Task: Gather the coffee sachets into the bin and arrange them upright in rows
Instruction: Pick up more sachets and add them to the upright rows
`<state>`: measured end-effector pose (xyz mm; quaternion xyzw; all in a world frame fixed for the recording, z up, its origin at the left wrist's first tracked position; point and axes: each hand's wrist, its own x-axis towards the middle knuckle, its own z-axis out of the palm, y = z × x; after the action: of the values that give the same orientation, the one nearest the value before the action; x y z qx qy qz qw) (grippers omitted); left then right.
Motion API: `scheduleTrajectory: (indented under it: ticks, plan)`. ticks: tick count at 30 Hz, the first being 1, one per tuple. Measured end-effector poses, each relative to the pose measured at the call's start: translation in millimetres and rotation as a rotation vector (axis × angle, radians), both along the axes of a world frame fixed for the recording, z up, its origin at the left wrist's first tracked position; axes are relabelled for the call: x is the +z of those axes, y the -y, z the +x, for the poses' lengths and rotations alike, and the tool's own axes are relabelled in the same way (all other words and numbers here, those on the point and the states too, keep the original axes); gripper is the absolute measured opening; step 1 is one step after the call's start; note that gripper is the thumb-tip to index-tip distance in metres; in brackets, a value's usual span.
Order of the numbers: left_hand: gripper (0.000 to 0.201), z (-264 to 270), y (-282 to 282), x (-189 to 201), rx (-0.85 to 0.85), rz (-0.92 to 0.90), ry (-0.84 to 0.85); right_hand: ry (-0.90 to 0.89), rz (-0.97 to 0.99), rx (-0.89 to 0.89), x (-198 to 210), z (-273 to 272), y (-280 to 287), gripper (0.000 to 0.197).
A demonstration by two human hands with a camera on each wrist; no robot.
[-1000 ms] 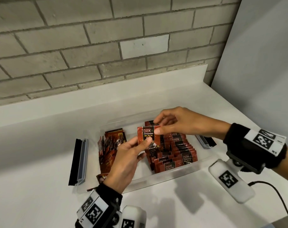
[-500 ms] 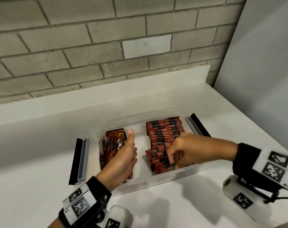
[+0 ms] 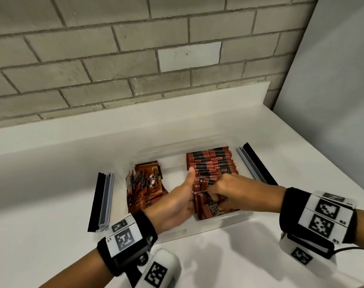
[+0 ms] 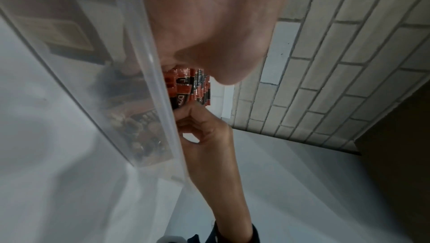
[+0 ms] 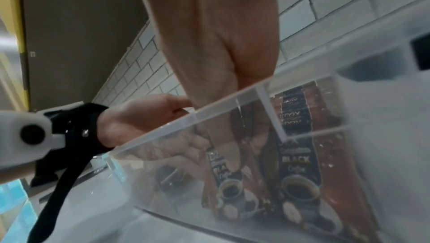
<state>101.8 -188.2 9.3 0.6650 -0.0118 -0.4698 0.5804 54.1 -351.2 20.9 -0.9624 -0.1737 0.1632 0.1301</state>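
Observation:
A clear plastic bin [image 3: 218, 223] sits on the white counter. Its right half holds rows of upright red-and-black coffee sachets [image 3: 210, 163]. A looser bunch of brown sachets [image 3: 145, 183] leans in the left half. My left hand [image 3: 181, 198] lies flat against the left side of the red rows, thumb up. My right hand [image 3: 222, 190] reaches in from the right, its curled fingers pinching a sachet [image 3: 213, 208] at the front of the row. The right wrist view shows front sachets [image 5: 293, 164] through the bin wall [image 5: 232, 103]. My fingertips are hidden among the packets.
Two black-and-grey latch bars flank the bin, one on the left [image 3: 102, 202] and one on the right [image 3: 256, 163]. A brick wall [image 3: 135, 59] rises behind the counter and a grey panel [image 3: 332, 100] closes the right side.
Both hands held one sachet above the bin a second ago. The right hand has taken it down to the front of the red rows. The left hand has moved right, against the rows.

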Motion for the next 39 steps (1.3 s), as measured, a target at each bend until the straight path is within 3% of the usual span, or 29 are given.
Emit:
scheduleTrajectory:
  ticks: [7,10,12,16,20,24,28,31,34,39]
  plan:
    - [0.059,0.4,1.4,-3.5,-0.009,0.003,-0.111,-0.107,0.084,-0.165,12.0,-4.1,11.8,0.041]
    - [0.057,-2.3,0.5,1.0,-0.015,-0.008,-0.125,-0.099,0.101,-0.247,16.7,-1.6,20.5,0.036]
    - [0.057,-3.1,1.4,2.3,-0.009,-0.006,-0.134,-0.049,0.069,-0.233,17.0,0.3,23.6,0.025]
    - [0.052,-6.5,5.5,7.4,-0.009,-0.013,-0.120,-0.112,0.071,-0.135,18.5,-1.7,20.7,0.040]
    - [0.053,-5.8,7.5,5.7,-0.022,0.002,-0.095,-0.088,0.031,-0.182,20.9,-1.9,27.5,0.050]
    - [0.056,-4.2,7.3,1.3,-0.014,0.010,-0.100,-0.123,-0.104,-0.075,9.1,-2.7,21.1,0.048]
    - [0.048,-1.4,5.2,-1.9,0.000,-0.014,-0.090,-0.084,-0.005,-0.168,19.1,-0.5,25.9,0.050]
    - [0.039,-1.1,5.3,-1.5,0.002,0.016,-0.088,-0.050,-0.060,-0.077,21.2,-4.2,29.7,0.042]
    - [0.027,3.6,8.1,-7.5,-0.029,0.042,-0.032,-0.054,-0.126,0.023,14.3,-7.9,31.7,0.037]
    - [0.015,9.2,12.6,-3.4,-0.072,0.189,0.197,-0.003,-0.139,-0.046,6.3,0.3,23.8,0.045]
